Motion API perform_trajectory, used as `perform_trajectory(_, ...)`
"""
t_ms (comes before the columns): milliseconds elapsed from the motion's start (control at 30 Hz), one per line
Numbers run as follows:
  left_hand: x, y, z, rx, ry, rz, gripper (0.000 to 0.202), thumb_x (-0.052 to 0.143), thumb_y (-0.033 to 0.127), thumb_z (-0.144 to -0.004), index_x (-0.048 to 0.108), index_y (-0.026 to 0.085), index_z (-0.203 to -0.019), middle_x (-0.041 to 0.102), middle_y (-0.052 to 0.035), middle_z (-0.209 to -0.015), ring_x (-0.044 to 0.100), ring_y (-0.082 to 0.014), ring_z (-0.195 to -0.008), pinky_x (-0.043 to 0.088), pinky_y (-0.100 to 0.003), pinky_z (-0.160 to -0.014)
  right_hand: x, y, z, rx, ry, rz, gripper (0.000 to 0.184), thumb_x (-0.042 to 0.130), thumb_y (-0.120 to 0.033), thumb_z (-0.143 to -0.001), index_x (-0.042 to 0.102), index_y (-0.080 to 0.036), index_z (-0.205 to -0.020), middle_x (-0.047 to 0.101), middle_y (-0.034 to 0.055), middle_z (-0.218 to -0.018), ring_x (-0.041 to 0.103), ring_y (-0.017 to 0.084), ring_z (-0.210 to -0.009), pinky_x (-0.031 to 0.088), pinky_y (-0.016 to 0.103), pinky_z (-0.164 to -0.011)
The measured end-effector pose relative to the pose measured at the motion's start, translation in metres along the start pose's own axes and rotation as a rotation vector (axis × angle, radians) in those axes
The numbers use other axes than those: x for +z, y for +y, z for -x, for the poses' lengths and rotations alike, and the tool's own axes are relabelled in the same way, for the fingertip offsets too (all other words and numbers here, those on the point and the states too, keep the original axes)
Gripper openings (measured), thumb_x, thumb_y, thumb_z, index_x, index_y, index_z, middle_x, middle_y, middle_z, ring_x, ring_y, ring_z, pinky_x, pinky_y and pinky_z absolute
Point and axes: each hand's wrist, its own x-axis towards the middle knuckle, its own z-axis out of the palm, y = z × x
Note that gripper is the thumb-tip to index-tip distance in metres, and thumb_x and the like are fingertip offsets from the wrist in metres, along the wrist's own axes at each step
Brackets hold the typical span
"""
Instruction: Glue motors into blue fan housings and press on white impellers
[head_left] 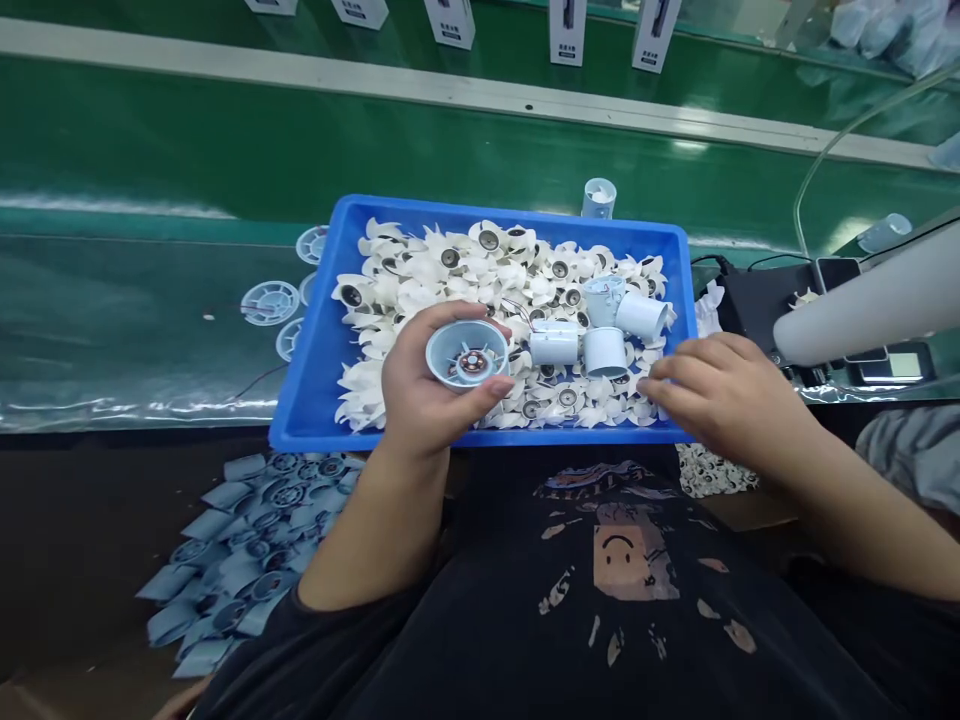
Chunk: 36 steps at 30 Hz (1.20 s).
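Observation:
My left hand [424, 385] is wrapped round a pale blue round fan housing [467, 355], its open end with a small motor facing up. It hovers over the near part of a blue tray [315, 360] filled with several white fan blades [442, 270]. My right hand [716, 390] rests at the tray's near right corner, fingers curled together and pointing left at the blades; what they pinch, if anything, is hidden. Several pale blue housings [604, 320] lie on the blades between my hands.
A heap of pale blue housings [247, 555] lies lower left by my lap. Flat round grilles [270, 302] sit left of the tray on the green conveyor [150, 150]. A white tube [870, 305] and black device [757, 300] stand right. Boxes [450, 20] line the far side.

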Motion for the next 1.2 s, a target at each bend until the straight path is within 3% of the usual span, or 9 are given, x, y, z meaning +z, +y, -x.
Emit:
perform_trajectory(133, -0.001, 0.003, 0.002, -0.008, -0.064, -0.034, 0.054, 0.080, 0.051, -0.071, 0.062, 0.019, -0.110, 0.073, -0.0052, -0.087, 0.072, -0.0215, -0.077, 0.059, -0.034, -0.068, 0.019, 0.008, -0.023, 0.094, -0.379, 0.156, 0.012, 0.064, -0.025, -0.091, 0.070, -0.017, -0.098, 0.069, 0.0089, -0.100, 0.059, 0.027, -0.097, 0.038, 0.035, -0.078)
perform_trajectory(233, -0.003, 0.002, 0.004, -0.012, -0.059, -0.015, 0.054, 0.080, 0.051, -0.072, 0.061, 0.020, -0.111, 0.074, -0.0061, -0.090, 0.072, -0.0218, -0.079, 0.059, -0.035, -0.070, 0.023, 0.001, -0.031, 0.211, -0.480, 0.180, 0.020, 0.067, -0.023, -0.087, 0.069, -0.014, -0.105, 0.069, 0.0119, -0.101, 0.059, 0.031, -0.100, 0.039, 0.036, -0.079)
perform_trajectory(367, -0.003, 0.000, 0.007, -0.037, -0.055, -0.017, 0.057, 0.079, 0.054, -0.072, 0.060, 0.019, -0.113, 0.073, -0.0078, -0.095, 0.071, -0.0227, -0.084, 0.059, -0.036, -0.075, 0.013, -0.016, -0.035, 0.265, -0.385, 0.148, 0.019, 0.061, -0.021, -0.087, 0.071, -0.014, -0.101, 0.067, 0.0123, -0.098, 0.059, 0.031, -0.096, 0.042, 0.037, -0.077)
perform_trajectory(467, -0.001, 0.000, 0.006, -0.007, -0.035, 0.029, 0.057, 0.078, 0.055, -0.072, 0.060, 0.020, -0.114, 0.074, -0.0070, -0.093, 0.071, -0.0226, -0.083, 0.058, -0.036, -0.074, 0.006, -0.030, -0.046, 0.226, -0.225, -0.194, 0.027, 0.059, -0.024, -0.088, 0.070, -0.020, -0.112, 0.064, 0.0100, -0.113, 0.060, 0.025, -0.098, 0.045, 0.034, -0.081)
perform_trajectory(600, 0.002, 0.000, 0.003, 0.106, 0.091, 0.127, 0.053, 0.077, 0.056, -0.074, 0.060, 0.023, -0.111, 0.073, -0.0032, -0.087, 0.071, -0.0206, -0.079, 0.058, -0.033, -0.069, 0.015, -0.051, -0.073, 0.269, -0.314, -0.502, 0.034, 0.058, -0.021, -0.090, 0.063, -0.019, -0.124, 0.068, 0.0060, -0.104, 0.063, 0.019, -0.087, 0.046, 0.028, -0.075)
perform_trajectory(700, 0.001, -0.002, 0.002, 0.115, 0.159, 0.150, 0.052, 0.075, 0.059, -0.074, 0.059, 0.024, -0.110, 0.072, -0.0018, -0.086, 0.071, -0.0204, -0.077, 0.058, -0.034, -0.068, 0.028, -0.063, -0.086, 0.348, -0.336, -0.443, 0.037, 0.057, -0.024, -0.093, 0.056, -0.019, -0.130, 0.069, 0.0041, -0.094, 0.063, 0.018, -0.079, 0.042, 0.027, -0.065)
perform_trajectory(867, -0.003, -0.001, 0.005, 0.044, 0.129, 0.144, 0.059, 0.072, 0.067, -0.072, 0.055, 0.024, -0.109, 0.071, -0.0026, -0.085, 0.071, -0.0227, -0.081, 0.059, -0.036, -0.071, 0.033, -0.073, -0.085, 0.360, -0.282, -0.253, 0.022, 0.057, -0.024, -0.096, 0.065, -0.017, -0.115, 0.062, 0.0119, -0.115, 0.061, 0.025, -0.095, 0.040, 0.030, -0.066)
perform_trajectory(1067, -0.001, 0.000, 0.006, 0.001, 0.111, 0.145, 0.062, 0.073, 0.067, -0.071, 0.051, 0.025, -0.112, 0.069, -0.0026, -0.087, 0.071, -0.0231, -0.082, 0.057, -0.037, -0.072, 0.019, -0.073, -0.090, 0.050, -0.354, -0.165, 0.021, 0.058, -0.012, -0.095, 0.074, -0.025, -0.099, 0.065, 0.0040, -0.106, 0.058, 0.021, -0.097, 0.036, 0.032, -0.072)
perform_trajectory(1200, -0.002, -0.007, 0.008, -0.043, 0.076, 0.109, 0.068, 0.075, 0.065, -0.070, 0.047, 0.027, -0.119, 0.066, -0.0035, -0.092, 0.070, -0.0236, -0.085, 0.057, -0.036, -0.072, 0.018, -0.071, -0.094, 0.049, -0.361, -0.087, 0.020, 0.057, -0.009, -0.094, 0.074, -0.019, -0.097, 0.066, 0.0084, -0.098, 0.060, 0.022, -0.089, 0.035, 0.033, -0.069)
